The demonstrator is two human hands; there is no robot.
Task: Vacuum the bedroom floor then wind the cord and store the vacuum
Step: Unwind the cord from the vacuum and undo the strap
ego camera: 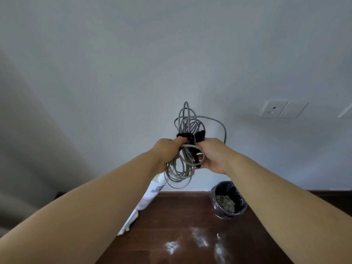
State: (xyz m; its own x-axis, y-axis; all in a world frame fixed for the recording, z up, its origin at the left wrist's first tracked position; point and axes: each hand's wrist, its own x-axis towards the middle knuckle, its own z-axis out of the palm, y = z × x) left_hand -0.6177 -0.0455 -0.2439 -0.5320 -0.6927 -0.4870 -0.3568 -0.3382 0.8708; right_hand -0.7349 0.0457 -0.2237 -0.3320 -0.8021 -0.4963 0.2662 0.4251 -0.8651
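Hands held the coiled cord bundle (185,147) upright between them.
Left hand (167,152) gripped the loops; right hand (213,155) pinched the black strap (187,138) across the bundle's middle; vacuum (150,195) leaned below left.

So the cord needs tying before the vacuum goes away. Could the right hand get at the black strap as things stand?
Probably yes. The right hand is already at the black strap round the coiled cord, which the left hand grips; nothing lies between.

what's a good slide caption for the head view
Both hands, left and right, fasten a black strap around the coiled grey cord above the vacuum.
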